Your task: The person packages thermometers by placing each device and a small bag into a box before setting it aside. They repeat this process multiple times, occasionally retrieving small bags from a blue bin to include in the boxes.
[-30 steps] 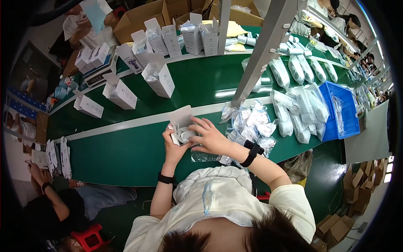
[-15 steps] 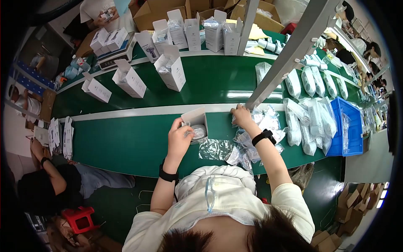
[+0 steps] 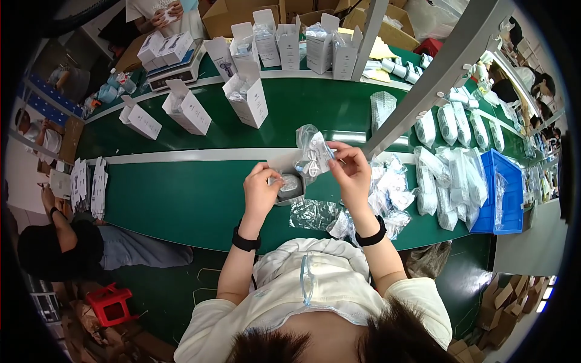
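In front of me on the green bench stands an open white box [image 3: 282, 161], its flap raised. A rounded grey item in clear wrap [image 3: 290, 186] sits inside it. My left hand [image 3: 261, 191] is closed at the box's left rim, fingertips curled over the opening. My right hand [image 3: 352, 172] pinches a small clear bag [image 3: 313, 155] with a coiled white cable in it. That bag hangs above the box's right edge, partly covering the flap. A flat clear plastic bag [image 3: 313, 214] lies just right of the box, beside a heap of small cable bags [image 3: 388, 184].
A grey metal post [image 3: 417, 109] slants up past my right hand. Bubble-wrapped items [image 3: 451, 181] and a blue bin [image 3: 497, 187] are at right. Several open white boxes [image 3: 244, 100] stand on the belt and far ledge. Folded cartons [image 3: 80, 189] lie left, near another person's arm.
My right hand has come left from the heap, bringing up a small bag with a white cable. My left hand stays at the box, shifted slightly.
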Available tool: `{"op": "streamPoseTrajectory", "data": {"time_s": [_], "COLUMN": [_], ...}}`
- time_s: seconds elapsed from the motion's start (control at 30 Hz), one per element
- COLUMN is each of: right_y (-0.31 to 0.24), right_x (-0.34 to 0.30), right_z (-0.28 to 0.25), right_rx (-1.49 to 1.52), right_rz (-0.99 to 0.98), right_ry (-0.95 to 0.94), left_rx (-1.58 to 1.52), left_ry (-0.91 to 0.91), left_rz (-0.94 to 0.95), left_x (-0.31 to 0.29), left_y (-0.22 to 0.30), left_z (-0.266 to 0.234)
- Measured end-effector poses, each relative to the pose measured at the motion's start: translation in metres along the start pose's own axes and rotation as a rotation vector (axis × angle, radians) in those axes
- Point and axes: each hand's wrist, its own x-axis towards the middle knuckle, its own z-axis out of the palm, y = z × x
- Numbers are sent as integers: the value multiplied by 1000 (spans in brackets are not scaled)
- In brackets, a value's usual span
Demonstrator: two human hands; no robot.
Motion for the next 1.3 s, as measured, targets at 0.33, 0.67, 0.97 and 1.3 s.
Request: {"op": "streamPoseTrajectory", "data": {"time_s": [0.33,0.67,0.97,1.3], "right_y": [-2,18,19,19], "right_x": [-2,-7,-23,-20], "right_z": [10,20,20,11], "right_rx": [-485,-1026,-1171,-949], "right_rz": [-673,-771,-539,-793], "right_ry": [-734,-904,-1128,-794], "left_rx": [-39,-67,-106,-136], "left_ry": [-24,-23,-7,20], "left_rz": [132,22,22,17], "left_x": [12,19,13,10], "left_y": [-17,-21,-19,-21], "left_z": [-4,-3,-2,1]}}
